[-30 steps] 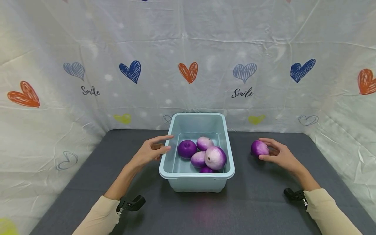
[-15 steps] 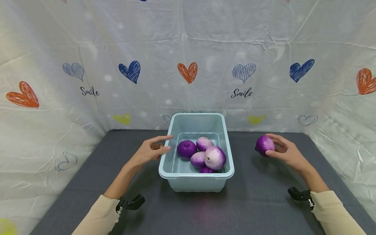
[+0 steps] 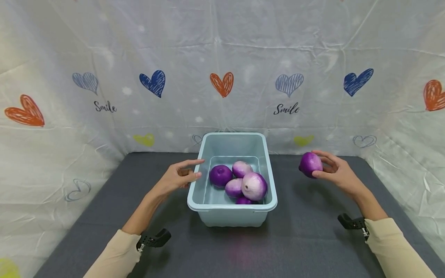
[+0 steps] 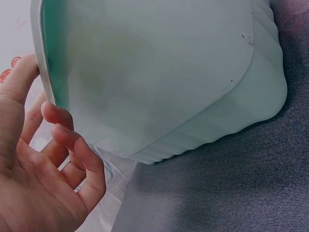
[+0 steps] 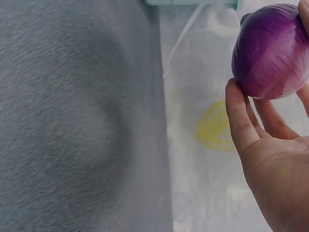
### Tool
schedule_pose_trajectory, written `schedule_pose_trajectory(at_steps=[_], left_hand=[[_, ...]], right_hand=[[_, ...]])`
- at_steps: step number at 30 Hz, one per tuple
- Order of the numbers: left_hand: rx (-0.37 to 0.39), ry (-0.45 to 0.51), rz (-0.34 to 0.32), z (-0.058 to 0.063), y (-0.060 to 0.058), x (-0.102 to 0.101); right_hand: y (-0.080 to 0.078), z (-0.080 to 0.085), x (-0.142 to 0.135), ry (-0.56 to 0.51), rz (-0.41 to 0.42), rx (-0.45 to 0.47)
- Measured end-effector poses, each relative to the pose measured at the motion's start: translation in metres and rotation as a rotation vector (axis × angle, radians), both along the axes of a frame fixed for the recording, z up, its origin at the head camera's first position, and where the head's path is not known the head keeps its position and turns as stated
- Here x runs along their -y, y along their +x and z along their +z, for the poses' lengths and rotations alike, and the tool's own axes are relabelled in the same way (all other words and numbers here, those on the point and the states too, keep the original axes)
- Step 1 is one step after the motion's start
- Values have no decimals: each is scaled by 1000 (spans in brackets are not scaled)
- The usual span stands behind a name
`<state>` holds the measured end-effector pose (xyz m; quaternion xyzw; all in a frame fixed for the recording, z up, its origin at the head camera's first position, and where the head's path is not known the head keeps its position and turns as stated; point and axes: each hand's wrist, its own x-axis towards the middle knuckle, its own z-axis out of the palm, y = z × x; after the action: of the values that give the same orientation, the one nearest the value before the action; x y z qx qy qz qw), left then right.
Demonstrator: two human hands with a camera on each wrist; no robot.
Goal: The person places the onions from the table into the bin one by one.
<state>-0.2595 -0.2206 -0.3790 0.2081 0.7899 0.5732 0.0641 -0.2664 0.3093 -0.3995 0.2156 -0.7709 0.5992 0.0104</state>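
Note:
My right hand (image 3: 335,173) holds a red onion (image 3: 310,165) between thumb and fingers, raised over the dark cloth to the right of the basin. Close up in the right wrist view, the onion (image 5: 270,50) shows glossy purple skin, with fingertips against its underside. A pale blue plastic basin (image 3: 233,217) stands mid-table with several red onions (image 3: 255,187) heaped toward its near right part. At its left rim, my left hand (image 3: 177,177) grips the edge, thumb and index finger at the top. Its other fingers (image 4: 91,164) curl beside the outer wall.
Dark grey cloth (image 3: 306,239) covers the table. Behind it and at both sides hangs a white curtain (image 3: 250,50) printed with hearts, close past the basin's far end. Each wrist wears a black strap with a small camera (image 3: 160,238).
My right hand has lifted the red onion up from the cloth, shifting first rightward and then slightly back left. The left hand stays at the basin rim.

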Motion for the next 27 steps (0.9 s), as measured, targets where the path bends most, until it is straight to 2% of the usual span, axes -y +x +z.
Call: schedule_pose_trajectory(at_steps=[9, 19, 27], left_hand=[[14, -2, 22, 0, 1, 0], [10, 30, 11, -1, 0, -2], [24, 25, 29, -1, 1, -2]], right_hand=[[-8, 16, 11, -2, 13, 4], [-15, 32, 33, -28, 36, 0], [-25, 45, 52, -17, 72, -27]])
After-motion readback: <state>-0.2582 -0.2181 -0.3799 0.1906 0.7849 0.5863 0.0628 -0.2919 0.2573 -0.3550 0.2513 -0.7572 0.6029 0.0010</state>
